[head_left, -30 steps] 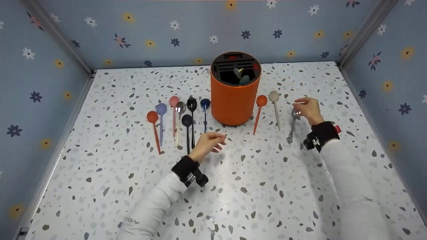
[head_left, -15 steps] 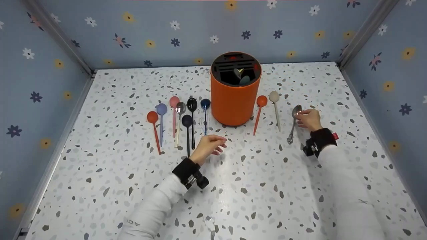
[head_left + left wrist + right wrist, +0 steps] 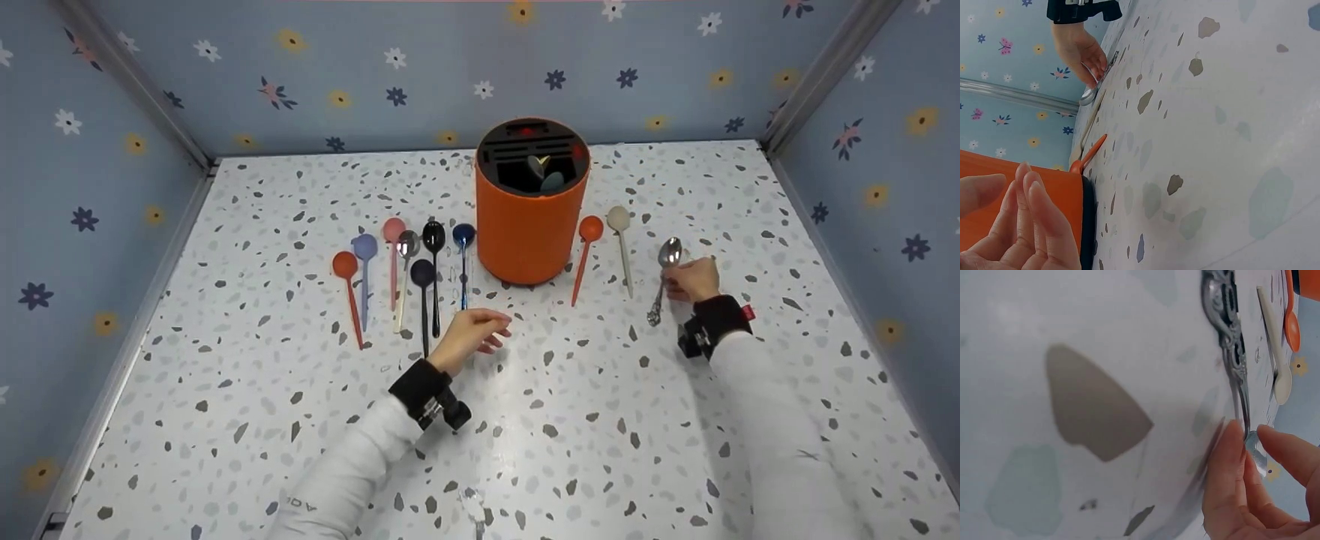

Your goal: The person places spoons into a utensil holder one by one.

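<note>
My right hand (image 3: 693, 279) is at the neck of a silver spoon (image 3: 670, 253) lying on the table. In the right wrist view, its fingertips (image 3: 1233, 430) and thumb close in from both sides of the neck, just below the bowl, and the ornate handle (image 3: 1230, 332) points away from the hand. My left hand (image 3: 469, 337) hovers over the table in front of the orange holder (image 3: 525, 236), with loosely bent fingers and nothing between them. A blue spoon (image 3: 463, 238) and a dark matte spoon (image 3: 424, 277) lie partly behind the left hand and wrist.
Left of the holder lie more spoons: red (image 3: 346, 266), purple (image 3: 365, 247), pink (image 3: 394, 231), silver-bowled (image 3: 407, 246) and glossy black (image 3: 433, 238). An orange spoon (image 3: 591, 229) and a beige spoon (image 3: 619, 220) lie right of it. Spoon bowls (image 3: 553, 181) show inside the holder. Patterned walls enclose the table.
My right hand has come down from above the silver spoon's bowl to its neck, uncovering the bowl. My left hand has barely moved.
</note>
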### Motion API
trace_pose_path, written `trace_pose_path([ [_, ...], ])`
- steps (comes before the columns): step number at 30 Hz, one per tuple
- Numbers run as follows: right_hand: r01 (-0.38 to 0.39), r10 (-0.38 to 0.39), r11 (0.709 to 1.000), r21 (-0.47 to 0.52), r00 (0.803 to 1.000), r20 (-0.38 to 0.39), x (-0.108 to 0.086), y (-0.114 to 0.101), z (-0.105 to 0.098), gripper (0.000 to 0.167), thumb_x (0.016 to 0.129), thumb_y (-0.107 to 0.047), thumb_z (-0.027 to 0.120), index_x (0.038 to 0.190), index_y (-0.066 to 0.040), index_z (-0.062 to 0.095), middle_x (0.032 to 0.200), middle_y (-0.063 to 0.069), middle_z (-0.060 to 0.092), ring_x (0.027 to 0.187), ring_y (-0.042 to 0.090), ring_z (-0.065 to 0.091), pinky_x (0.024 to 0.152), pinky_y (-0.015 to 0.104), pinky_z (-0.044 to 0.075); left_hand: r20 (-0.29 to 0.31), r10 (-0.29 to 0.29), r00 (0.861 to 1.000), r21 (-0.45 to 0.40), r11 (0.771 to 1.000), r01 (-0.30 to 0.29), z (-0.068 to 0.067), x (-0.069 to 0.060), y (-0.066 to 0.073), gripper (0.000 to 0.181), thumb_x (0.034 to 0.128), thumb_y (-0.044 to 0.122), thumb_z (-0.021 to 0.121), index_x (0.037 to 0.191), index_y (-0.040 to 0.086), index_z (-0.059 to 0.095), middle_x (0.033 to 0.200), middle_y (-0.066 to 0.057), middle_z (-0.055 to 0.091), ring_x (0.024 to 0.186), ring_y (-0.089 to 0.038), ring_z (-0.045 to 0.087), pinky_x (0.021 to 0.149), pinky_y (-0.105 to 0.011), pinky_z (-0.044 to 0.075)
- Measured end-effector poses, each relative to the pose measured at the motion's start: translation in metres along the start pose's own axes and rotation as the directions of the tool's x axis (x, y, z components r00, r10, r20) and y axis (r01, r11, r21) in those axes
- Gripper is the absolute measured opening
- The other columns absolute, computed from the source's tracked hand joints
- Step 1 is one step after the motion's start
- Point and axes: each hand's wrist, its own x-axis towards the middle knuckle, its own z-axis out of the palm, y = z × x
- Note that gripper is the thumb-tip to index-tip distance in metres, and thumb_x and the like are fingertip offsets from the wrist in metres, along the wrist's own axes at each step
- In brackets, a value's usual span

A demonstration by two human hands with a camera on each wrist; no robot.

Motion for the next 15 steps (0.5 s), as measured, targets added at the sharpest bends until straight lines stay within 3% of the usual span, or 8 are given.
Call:
trace_pose_path([
  [9, -0.011, 0.011, 1.000, -0.007, 1.000, 0.007, 0.0041, 0.0021, 0.0039, 0.012, 0.076, 0.000, 0.059, 0.084, 0.005, 0.051, 0.051, -0.002, 0.057, 0.049, 0.010, 0.059, 0.060, 0.026, 0.055, -0.004, -0.003, 1.000, -0.004, 1.000, 0.003, 0.0013, -0.0017, 0.0000, 0.024, 0.0853, 0.007, 0.053, 0.103, -0.006, 0.061, 0.084, -0.013, 0.064, 0.061, -0.013, 0.057, 0.064, -0.033, 0.054],
  [15, -0.052, 0.050, 0.999, 0.018, 0.995, 0.081, 0.0026, 0.0015, 0.0031, 0.004, 0.075, 0.000, 0.055, 0.075, 0.002, 0.052, 0.050, -0.001, 0.059, 0.049, 0.010, 0.060, 0.059, 0.024, 0.054, -0.010, -0.024, 1.000, -0.015, 1.000, 0.024, 0.0037, -0.0009, -0.0008, 0.022, 0.0847, 0.008, 0.055, 0.101, -0.005, 0.062, 0.079, -0.008, 0.064, 0.062, -0.016, 0.058, 0.062, -0.032, 0.054],
])
